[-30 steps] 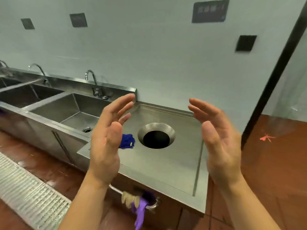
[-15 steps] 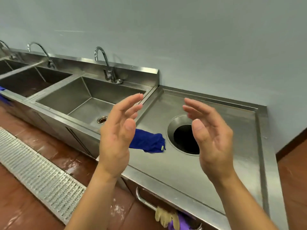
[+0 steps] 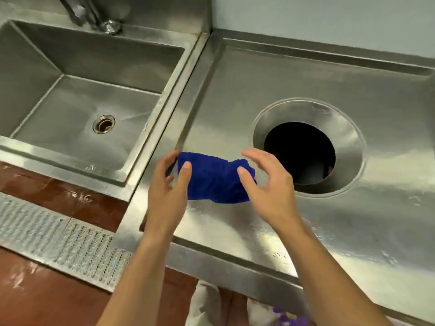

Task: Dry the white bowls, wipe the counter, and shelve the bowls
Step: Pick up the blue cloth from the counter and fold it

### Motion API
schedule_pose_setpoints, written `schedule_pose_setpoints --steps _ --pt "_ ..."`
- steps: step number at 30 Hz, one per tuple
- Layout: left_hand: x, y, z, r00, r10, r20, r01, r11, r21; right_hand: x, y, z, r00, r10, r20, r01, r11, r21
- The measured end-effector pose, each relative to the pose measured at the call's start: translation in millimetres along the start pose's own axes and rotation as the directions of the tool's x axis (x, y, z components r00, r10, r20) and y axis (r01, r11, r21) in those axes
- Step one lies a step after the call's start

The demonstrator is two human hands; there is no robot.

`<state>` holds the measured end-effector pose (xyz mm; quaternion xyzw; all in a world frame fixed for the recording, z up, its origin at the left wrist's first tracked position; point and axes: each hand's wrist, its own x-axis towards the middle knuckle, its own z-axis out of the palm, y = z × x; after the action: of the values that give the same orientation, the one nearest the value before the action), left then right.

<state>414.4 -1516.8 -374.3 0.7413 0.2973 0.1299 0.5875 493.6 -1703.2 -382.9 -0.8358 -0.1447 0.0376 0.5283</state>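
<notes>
A crumpled blue cloth (image 3: 213, 178) lies on the steel counter (image 3: 294, 76), near its left edge. My left hand (image 3: 168, 187) is at the cloth's left end, fingers spread, thumb resting on the fabric. On the cloth's right end sits my right hand (image 3: 268, 187), fingers apart and curved over it, thumb touching the fabric. Neither hand has closed on the cloth. No white bowls are in view.
A round waste hole (image 3: 300, 152) opens in the counter just right of the cloth. A steel sink basin (image 3: 77, 109) with a drain lies to the left, its tap (image 3: 103, 20) at the back. A floor grate (image 3: 54, 236) runs along the red tiles below.
Both hands have dropped from chest height down to the two ends of the blue cloth. My view has tilted down and moved closer to the counter.
</notes>
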Motion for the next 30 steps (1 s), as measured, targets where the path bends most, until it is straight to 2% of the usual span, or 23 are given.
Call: schedule_pose_setpoints --steps 8,11,14,17,21,24,26,30 --pt "68.1 -61.4 12.0 0.973 -0.225 0.042 0.224 0.974 0.045 22.8 34.4 76.6 0.981 0.144 0.133 -0.092 0.939 -0.332" --pt "78.6 -56.7 16.7 0.952 -0.298 0.075 0.297 0.955 0.025 22.1 33.8 83.4 0.975 0.181 0.127 -0.124 0.923 -0.365" --pt "80.7 -36.0 14.1 0.945 -0.294 0.146 0.298 0.954 -0.009 25.6 19.1 73.5 0.968 0.179 0.176 -0.106 0.927 -0.359" --pt "70.6 -1.7 12.7 0.951 -0.210 0.228 0.232 0.970 -0.076 23.6 -13.8 56.9 0.962 0.116 0.246 -0.051 0.965 -0.257" --pt "49.2 61.3 15.3 0.938 -0.100 0.333 0.169 0.968 -0.184 11.3 -65.4 33.9 0.960 0.104 0.260 -0.090 0.994 -0.066" --pt "35.9 109.4 18.0 0.893 0.001 0.449 0.088 0.980 -0.178 10.5 -84.8 3.1 0.995 0.088 0.049 -0.092 0.992 0.086" --pt "27.9 138.4 16.2 0.837 0.103 0.537 -0.008 0.984 -0.176 9.4 -98.6 -26.8 0.988 0.137 -0.068 -0.122 0.975 0.186" --pt "26.0 173.1 12.4 0.743 0.280 0.608 -0.283 0.955 -0.093 0.1 -123.0 -80.1 0.968 0.204 -0.145 -0.129 0.903 0.409"
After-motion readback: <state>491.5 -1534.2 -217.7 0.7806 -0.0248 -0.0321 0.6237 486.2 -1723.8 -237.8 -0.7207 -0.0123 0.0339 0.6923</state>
